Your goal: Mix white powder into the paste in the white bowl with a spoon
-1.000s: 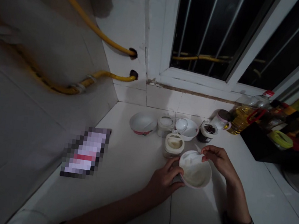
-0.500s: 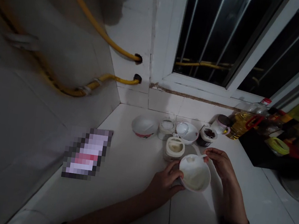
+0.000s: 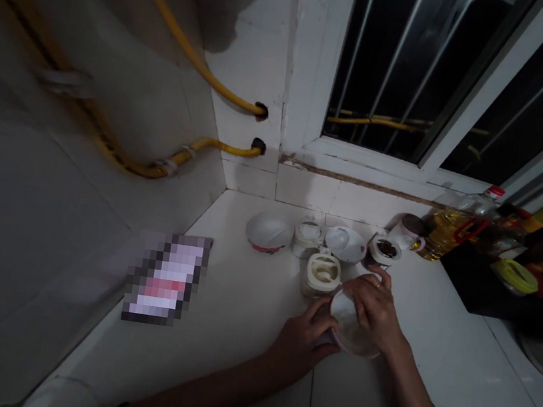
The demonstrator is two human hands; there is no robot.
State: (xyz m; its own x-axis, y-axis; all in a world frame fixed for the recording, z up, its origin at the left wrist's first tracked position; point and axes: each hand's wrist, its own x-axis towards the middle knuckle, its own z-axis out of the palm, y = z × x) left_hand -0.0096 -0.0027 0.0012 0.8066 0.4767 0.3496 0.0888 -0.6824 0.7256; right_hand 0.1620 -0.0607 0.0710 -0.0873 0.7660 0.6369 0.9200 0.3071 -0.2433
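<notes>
We are working at a small bowl (image 3: 344, 308), just to the right of the near jar (image 3: 319, 287) and closer to us on the bench (image 3: 233, 333). Our left hand (image 3: 302, 337) is steadying it, fingers clamped on its left side. Our right hand (image 3: 374, 309) is hanging over its far right part, fingers bent close together and hiding some of the inside; whether they are pinching anything, we cannot tell. Something pale is lying in the bowl. We are judging the step in hand as handling those contents, one hand bracing while the other is working. The next move is probably calling for a firm left hold and a light right hand, with the knuckles passing clear of the jar.
</notes>
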